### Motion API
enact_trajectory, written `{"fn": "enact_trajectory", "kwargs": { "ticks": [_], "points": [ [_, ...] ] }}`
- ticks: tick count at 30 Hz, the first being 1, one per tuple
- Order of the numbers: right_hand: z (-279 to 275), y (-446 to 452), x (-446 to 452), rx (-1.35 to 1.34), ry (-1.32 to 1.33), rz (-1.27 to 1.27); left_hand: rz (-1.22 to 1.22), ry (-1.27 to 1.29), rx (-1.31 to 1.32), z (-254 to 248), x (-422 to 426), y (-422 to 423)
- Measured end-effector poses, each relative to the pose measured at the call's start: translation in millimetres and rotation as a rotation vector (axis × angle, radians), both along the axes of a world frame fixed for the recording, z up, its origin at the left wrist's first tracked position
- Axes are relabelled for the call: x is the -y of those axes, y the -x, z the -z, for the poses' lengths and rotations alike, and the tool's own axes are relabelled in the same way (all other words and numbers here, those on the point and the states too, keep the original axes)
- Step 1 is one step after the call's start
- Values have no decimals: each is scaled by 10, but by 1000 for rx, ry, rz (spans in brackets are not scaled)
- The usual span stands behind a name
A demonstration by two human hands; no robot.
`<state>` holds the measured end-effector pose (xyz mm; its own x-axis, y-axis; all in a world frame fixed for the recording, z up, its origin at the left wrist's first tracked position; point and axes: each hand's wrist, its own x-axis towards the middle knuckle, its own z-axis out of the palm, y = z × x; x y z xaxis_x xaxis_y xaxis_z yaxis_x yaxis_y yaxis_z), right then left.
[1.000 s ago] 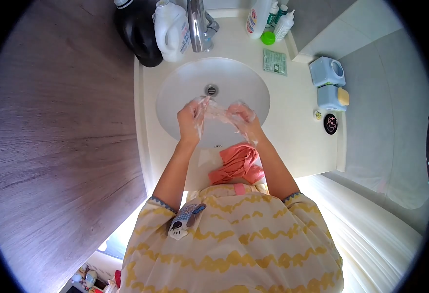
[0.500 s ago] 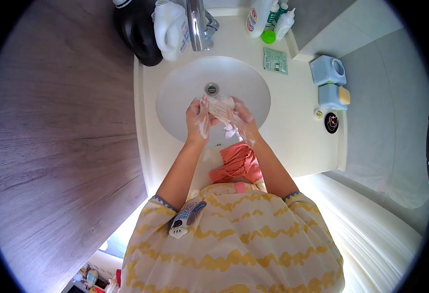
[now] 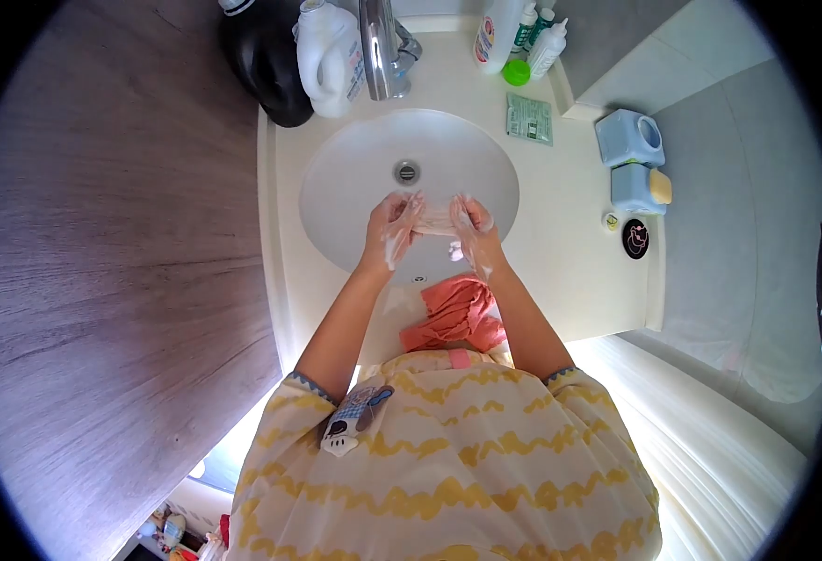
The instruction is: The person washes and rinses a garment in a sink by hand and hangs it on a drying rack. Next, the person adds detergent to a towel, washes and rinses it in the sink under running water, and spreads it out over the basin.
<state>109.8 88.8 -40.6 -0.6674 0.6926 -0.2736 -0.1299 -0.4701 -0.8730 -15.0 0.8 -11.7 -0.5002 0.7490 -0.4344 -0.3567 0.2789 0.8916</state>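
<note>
I see the lathered left hand and right hand each pinching one end of a thin, whitish cloth, fingers closed narrowly on it. It stretches between them above the white oval sink, on the near side of the drain. I see a crumpled coral-pink cloth lying at the near edge of the cream countertop, and a chrome faucet beyond the basin.

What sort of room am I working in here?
Likely a bathroom or washroom: there's a sink, a tap at its far side, and a white jug beside the tap.
</note>
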Motion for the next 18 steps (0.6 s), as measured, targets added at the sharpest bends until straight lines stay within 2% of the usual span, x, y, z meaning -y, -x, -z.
{"fn": "enact_trajectory", "kwargs": {
  "ticks": [2,5,8,11,13,14,15,17,18],
  "points": [
    [-113,2,-9,59,82,-27,-110,-24,128,11,-33,-30],
    [-131,17,-44,34,49,-19,-221,-248,566,68,-36,-60],
    [-103,-3,-148,113,-19,-105,-67,-80,787,-161,-9,-31],
    [-161,13,-141,46,-6,-51,144,20,430,-136,23,-24],
    [-196,-6,-172,192,32,-61,22,-151,144,361,32,-72],
    [-211,-1,-198,263,50,-66,16,-159,-89,368,19,-135],
    [-199,61,-213,328,62,66,-9,-144,-328,370,4,-198],
    [-156,246,-183,459,86,335,56,50,-969,-71,-8,-429],
    [-222,277,-104,422,136,325,32,23,-894,44,-51,-482]
  ]
}}
